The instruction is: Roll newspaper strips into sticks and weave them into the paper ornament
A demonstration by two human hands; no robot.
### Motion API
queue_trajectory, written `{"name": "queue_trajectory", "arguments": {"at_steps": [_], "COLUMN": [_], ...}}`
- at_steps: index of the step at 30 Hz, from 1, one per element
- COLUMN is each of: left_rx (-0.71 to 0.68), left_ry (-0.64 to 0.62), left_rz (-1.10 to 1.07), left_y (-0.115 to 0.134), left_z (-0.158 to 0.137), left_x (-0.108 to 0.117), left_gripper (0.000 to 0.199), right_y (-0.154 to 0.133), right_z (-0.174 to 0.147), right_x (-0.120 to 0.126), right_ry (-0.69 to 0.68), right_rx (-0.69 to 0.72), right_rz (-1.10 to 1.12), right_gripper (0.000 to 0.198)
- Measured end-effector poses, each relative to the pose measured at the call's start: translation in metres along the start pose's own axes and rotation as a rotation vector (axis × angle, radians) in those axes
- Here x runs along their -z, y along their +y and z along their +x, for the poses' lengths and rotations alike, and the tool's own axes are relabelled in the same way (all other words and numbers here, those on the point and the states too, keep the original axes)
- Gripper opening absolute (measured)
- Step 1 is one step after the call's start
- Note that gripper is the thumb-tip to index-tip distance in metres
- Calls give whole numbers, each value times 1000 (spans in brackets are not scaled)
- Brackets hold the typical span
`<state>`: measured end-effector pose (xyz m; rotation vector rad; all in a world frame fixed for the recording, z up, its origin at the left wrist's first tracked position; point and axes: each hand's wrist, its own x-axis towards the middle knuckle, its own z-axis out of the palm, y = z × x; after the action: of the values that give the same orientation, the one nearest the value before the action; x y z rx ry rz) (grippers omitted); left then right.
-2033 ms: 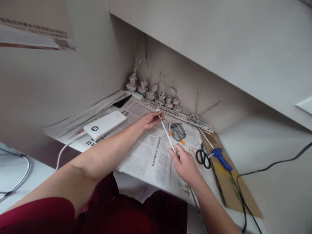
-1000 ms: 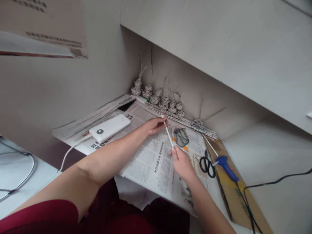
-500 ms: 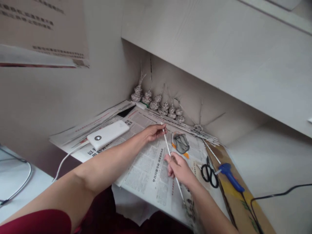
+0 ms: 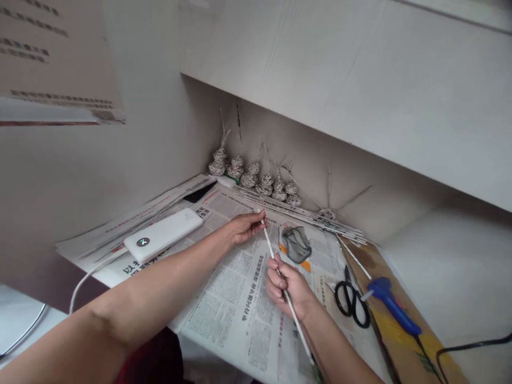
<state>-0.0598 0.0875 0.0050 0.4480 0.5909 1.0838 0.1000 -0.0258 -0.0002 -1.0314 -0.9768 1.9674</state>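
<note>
Between both hands runs a thin white rolled-paper stick (image 4: 269,242), slanting from upper left to lower right above the newspaper. My left hand (image 4: 248,226) pinches its upper end between thumb and fingers. Lower down, my right hand (image 4: 288,285) is closed around the same stick, whose far end shows some dark and green print near my right forearm. The newspaper (image 4: 224,304) lies flat beneath both hands. Just right of the stick, a dark grey shape with orange (image 4: 296,245) appears on the newspaper; whether it is printed or a loose thing, I cannot tell.
Black-handled scissors (image 4: 352,304) and a blue glue gun (image 4: 394,304) lie at right, the gun on cardboard (image 4: 404,341). Several woven paper gourds (image 4: 252,175) line the back wall behind a bundle of paper sticks (image 4: 304,216). A white power bank (image 4: 164,234) with a cable lies left.
My right hand's fingers have wrapped more fully around the stick. My left hand keeps its pinch at the top. The camera view has shifted slightly.
</note>
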Motion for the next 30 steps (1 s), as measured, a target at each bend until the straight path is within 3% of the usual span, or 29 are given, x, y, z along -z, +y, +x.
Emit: {"name": "queue_trajectory", "arguments": {"at_steps": [3, 5, 8, 13, 15, 17, 19, 23, 25, 27, 30], "left_rx": [38, 40, 14, 7, -10, -15, -8, 6, 22, 33, 16], "left_ry": [-23, -29, -22, -47, -62, -69, -68, -64, -76, -80, -46], "left_rz": [-7, -6, 26, 73, 81, 98, 107, 48, 15, -1, -15], "left_y": [-2, -3, -6, -12, -13, -13, -12, -12, -13, -13, -13], "left_z": [1, 1, -1, -8, -11, -13, -14, -14, -14, -13, -12], "left_x": [1, 1, -1, -8, -11, -12, -13, -13, -13, -12, -12], "left_gripper": [12, 12, 10, 8, 8, 9, 9, 10, 9, 9, 12], "right_y": [1, 3, 4, -2, -4, -4, -5, -12, -16, -17, -12], "right_z": [-2, -2, -2, -2, -1, 0, 0, -6, -10, -11, -7], "right_x": [-3, -4, -4, 11, 18, 20, 17, 4, 0, -1, 2], "right_ry": [-169, -175, -1, 292, 355, 363, 308, -4, -145, -190, -45], "right_rx": [-49, -47, 38, 284, 342, 326, 248, 43, -6, -25, 24], "right_rz": [138, 71, -173, -836, -952, -917, -736, -177, -20, 4, -154], "right_gripper": [36, 38, 43, 39, 40, 41, 41, 36, 36, 37, 39]}}
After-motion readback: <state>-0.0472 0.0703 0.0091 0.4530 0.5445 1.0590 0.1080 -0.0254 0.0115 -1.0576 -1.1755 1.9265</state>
